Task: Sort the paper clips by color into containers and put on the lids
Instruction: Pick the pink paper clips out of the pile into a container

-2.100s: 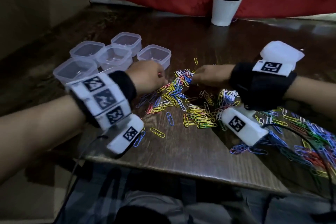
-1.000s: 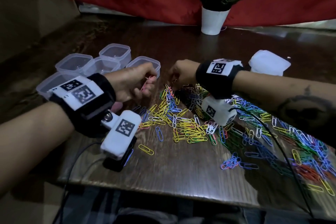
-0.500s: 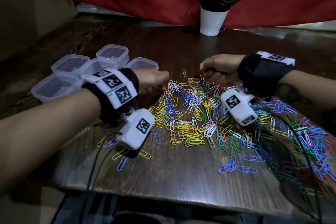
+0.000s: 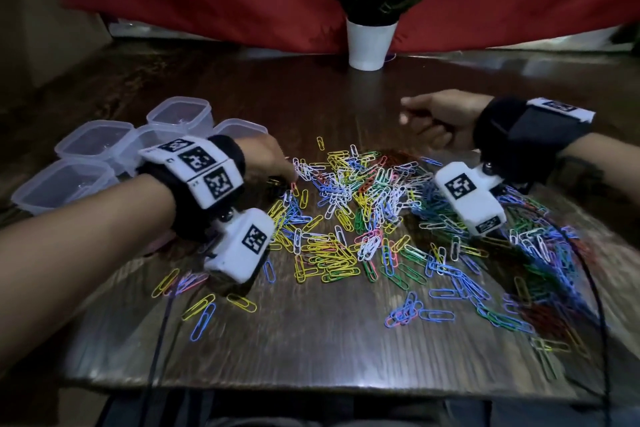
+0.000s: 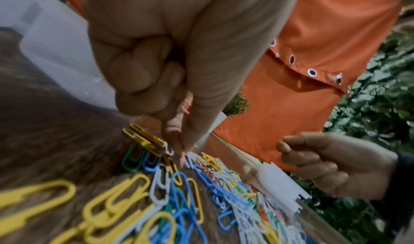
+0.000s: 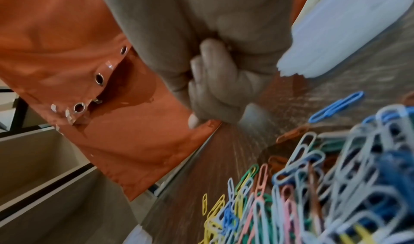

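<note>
A big mixed pile of coloured paper clips [image 4: 363, 204] is spread over the dark wooden table [image 4: 311, 340]. Several clear, lidless containers [image 4: 93, 135] stand at the left, with nothing seen in them. My left hand [image 4: 289, 177] reaches down to the pile's left edge. Its thumb and forefinger [image 5: 182, 147] pinch at a pink clip [image 5: 181, 161], and more pink clips [image 5: 184, 108] show inside its curled fingers. My right hand [image 4: 412, 118] hovers behind the pile with fingers curled into the palm [image 6: 201, 106]; no clip shows in it. A stack of white lids [image 6: 336, 35] lies beyond it.
A potted plant [image 4: 372, 42] in a white pot stands at the back centre before a red cloth. Clips trail off towards the table's right side [image 4: 554, 288]. The front edge [image 4: 311, 381] is near my body. Cables hang from both wrists.
My left hand has come back from the containers and dropped to the pile's left edge. My right hand has lifted off the clips and drawn back to the right.
</note>
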A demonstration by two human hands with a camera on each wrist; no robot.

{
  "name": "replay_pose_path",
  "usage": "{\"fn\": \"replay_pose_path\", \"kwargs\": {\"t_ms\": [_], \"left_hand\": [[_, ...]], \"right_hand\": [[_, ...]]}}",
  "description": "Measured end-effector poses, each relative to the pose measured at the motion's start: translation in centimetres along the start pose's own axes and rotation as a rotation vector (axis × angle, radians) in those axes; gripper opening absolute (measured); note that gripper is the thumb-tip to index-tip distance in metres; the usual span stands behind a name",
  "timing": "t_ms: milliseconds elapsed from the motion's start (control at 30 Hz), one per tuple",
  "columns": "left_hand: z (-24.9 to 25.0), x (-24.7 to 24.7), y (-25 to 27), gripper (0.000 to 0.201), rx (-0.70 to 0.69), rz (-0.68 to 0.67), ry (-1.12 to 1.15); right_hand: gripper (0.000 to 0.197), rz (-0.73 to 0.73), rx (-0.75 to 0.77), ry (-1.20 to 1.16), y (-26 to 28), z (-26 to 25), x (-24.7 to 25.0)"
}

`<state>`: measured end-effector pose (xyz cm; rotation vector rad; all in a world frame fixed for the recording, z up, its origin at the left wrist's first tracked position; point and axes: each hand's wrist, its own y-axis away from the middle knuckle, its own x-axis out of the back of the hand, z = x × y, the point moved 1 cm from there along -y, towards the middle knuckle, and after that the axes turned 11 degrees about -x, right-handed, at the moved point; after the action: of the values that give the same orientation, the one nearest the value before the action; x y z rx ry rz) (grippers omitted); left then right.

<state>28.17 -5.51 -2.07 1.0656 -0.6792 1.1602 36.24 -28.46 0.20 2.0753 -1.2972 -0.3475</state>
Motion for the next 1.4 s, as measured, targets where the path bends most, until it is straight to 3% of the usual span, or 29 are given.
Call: {"fn": "replay_pose_path", "kwargs": {"t_ms": [100,233,400,567,700,800,900,967,1067,1133,1233,1333,1400], "left_hand": [[-0.4,0.1,-0.4,0.020,0.018,0.030,0.120],[0.3,0.5,0.2,0.030,-0.054,0.090,0.733],[1.1,0.8,1.8,0.018,-0.127,-0.144,1.361],[0.2,1.2,2.7,0.034,-0.148,-0.239,1.498],[0.0,2.0,2.6,0.027,-0.028,-0.132,1.357],[1.2,1.9,1.9,0.016,0.002,-0.128,1.181],[3.6,0.5,0.1,0.034,0.032,-0.127,0.900],[6.0,-0.5,-0.8,0.043,-0.022,-0.122,0.673],[8.5,-1.5,-2.0,0.026,-0.152,-0.085,0.241],[9.5,-2.1,-3.0,0.026,-0.188,-0.113,0.113],[10.4,-2.5,-3.5,0.034,-0.200,-0.071,0.003],[10.3,-2.6,-3.7,0.028,-0.268,-0.026,-0.182],[10.0,-2.6,-4.2,0.027,-0.270,-0.024,-0.216]], "right_hand": [[0.039,0.079,0.010,0.102,0.5,0.8,1.7],[0.029,0.233,0.137,0.512,0.4,1.8,1.6],[0.014,0.436,0.301,1.117,-0.6,0.7,-1.3],[0.020,0.399,0.285,1.284,-1.8,0.2,-2.1],[0.020,0.350,0.173,1.198,-2.5,0.4,-1.7],[0.015,0.340,0.091,0.985,-2.5,0.6,-1.0],[0.032,0.236,0.027,0.574,-2.3,1.2,0.2],[0.033,0.136,-0.021,0.417,-1.8,1.8,1.1],[0.032,0.016,-0.006,0.396,-0.8,2.7,2.1],[0.030,0.007,0.010,0.385,-0.2,3.1,2.6],[0.027,0.124,0.089,0.491,0.7,3.1,2.3],[0.025,0.269,0.206,0.771,0.9,2.6,0.7],[0.028,0.295,0.197,0.858,0.7,2.5,-0.2]]}}
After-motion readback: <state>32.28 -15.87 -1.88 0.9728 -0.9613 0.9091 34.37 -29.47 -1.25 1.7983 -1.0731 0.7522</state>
